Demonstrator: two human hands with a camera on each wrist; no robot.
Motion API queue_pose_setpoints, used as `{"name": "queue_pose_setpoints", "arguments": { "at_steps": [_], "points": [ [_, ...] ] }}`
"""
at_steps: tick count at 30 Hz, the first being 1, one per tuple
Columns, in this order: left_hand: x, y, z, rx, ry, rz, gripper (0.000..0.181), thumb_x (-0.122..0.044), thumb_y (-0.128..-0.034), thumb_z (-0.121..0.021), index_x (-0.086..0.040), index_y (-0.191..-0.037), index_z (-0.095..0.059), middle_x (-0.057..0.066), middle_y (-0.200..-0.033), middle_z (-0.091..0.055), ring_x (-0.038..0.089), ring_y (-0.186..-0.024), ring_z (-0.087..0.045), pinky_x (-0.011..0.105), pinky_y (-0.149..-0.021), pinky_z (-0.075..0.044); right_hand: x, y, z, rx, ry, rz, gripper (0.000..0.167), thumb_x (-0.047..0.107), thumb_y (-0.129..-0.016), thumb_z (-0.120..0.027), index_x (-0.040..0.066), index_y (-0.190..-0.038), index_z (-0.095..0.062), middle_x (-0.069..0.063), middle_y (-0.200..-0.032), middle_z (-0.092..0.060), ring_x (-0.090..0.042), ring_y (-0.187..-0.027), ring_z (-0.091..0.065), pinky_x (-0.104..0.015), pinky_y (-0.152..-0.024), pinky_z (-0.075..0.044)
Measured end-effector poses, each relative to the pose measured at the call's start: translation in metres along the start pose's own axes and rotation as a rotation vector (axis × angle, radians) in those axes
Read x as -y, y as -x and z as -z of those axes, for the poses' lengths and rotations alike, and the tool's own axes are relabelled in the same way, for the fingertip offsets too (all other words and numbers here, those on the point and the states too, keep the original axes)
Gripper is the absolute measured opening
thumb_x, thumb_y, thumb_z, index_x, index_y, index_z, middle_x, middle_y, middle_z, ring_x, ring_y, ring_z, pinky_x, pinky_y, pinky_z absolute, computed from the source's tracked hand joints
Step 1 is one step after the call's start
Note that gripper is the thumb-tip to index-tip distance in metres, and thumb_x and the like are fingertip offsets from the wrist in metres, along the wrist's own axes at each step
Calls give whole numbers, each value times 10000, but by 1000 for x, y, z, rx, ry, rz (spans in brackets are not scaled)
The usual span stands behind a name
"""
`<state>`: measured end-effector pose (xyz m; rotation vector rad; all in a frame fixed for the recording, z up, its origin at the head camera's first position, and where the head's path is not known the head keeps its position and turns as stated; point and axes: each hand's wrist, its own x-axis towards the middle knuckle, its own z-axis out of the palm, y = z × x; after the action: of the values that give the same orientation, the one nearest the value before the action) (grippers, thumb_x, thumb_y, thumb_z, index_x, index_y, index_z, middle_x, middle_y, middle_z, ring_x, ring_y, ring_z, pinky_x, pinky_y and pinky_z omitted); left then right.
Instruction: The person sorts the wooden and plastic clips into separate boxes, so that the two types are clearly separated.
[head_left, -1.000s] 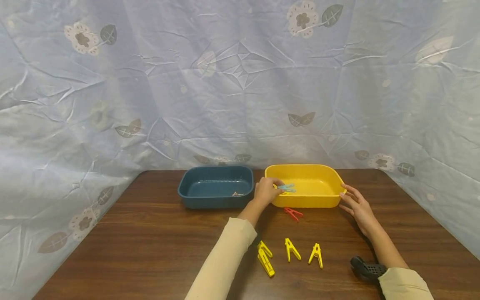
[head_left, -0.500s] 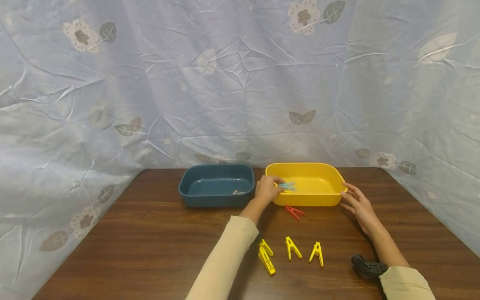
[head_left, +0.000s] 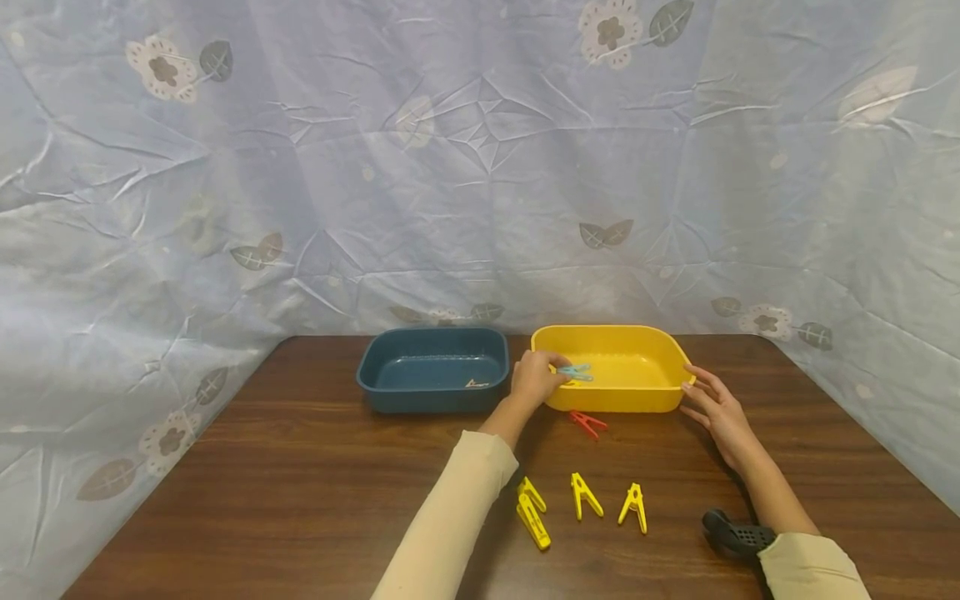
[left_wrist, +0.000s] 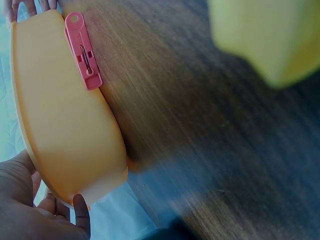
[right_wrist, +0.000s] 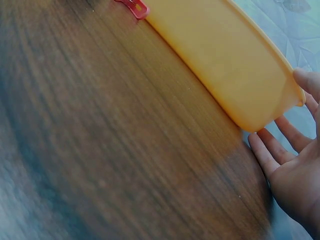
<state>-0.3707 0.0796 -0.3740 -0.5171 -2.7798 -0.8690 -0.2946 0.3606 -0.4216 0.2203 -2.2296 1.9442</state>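
My left hand point(head_left: 534, 379) is at the left end of the yellow tray point(head_left: 615, 402), its fingers curled over the rim, as the left wrist view also shows. Right beside those fingertips is a light blue clothespin point(head_left: 577, 372), just inside the tray; whether they touch it I cannot tell. A bit of yellow shows under it. At the tray's right corner my right hand point(head_left: 722, 417) touches rim and outer wall with nearly straight fingers. A red clothespin point(head_left: 588, 423) lies against the tray's front, seen also in the left wrist view point(left_wrist: 84, 52).
To the left stands a dark blue tray point(head_left: 435, 402) with a small pale clothespin point(head_left: 476, 384) in it. Several yellow clothespins point(head_left: 585, 497) lie on the brown wooden table point(head_left: 300, 500) in front. A patterned cloth point(head_left: 480, 208) hangs behind the table.
The head view has shifted very slightly. Both hands keep their places at the yellow tray, and the clothespins lie as before.
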Motion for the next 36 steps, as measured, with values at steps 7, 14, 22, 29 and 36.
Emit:
{"name": "queue_pose_setpoints", "arguments": {
  "at_steps": [7,14,22,29,36],
  "points": [
    [0,0,0,1,-18,-14,312,-270,-796,-730,-210,-1100,-695,-99,-1014,-661,159,-1012,-520,335,-867,-376,0,0,0,-1,5,1,545,264,-982,-449,91,-1449,-228,-240,-1380,-197,-51,-1058,-441,-217,-844,-445],
    [2,-1,1,32,5,-34,315,-294,-810,-714,-199,-1109,-688,-88,-1035,-652,153,-987,-533,327,-851,-399,-1,-1,2,-2,4,-2,544,264,-982,-450,94,-1449,-230,-250,-1383,-188,-49,-1054,-442,-218,-842,-446],
    [14,-1,22,187,204,-176,373,-255,-850,-675,-66,-1170,-635,100,-1157,-596,256,-1017,-556,322,-788,-469,0,-2,1,-6,-6,-14,546,267,-979,-457,94,-1447,-236,-233,-1375,-198,-50,-1050,-445,-234,-848,-448],
    [25,5,42,166,274,-216,369,-229,-846,-682,-62,-1170,-633,131,-1146,-567,262,-1001,-547,328,-788,-465,1,-3,1,-19,-5,-17,548,278,-975,-465,111,-1447,-244,-251,-1388,-179,-75,-1063,-434,-220,-843,-447],
    [34,25,62,173,368,-224,334,-214,-855,-672,-85,-1161,-634,98,-1127,-581,192,-950,-560,297,-758,-471,1,0,0,-11,1,-19,555,277,-978,-458,99,-1450,-229,-243,-1387,-181,-63,-1060,-435,-225,-845,-447]
  ]
}}
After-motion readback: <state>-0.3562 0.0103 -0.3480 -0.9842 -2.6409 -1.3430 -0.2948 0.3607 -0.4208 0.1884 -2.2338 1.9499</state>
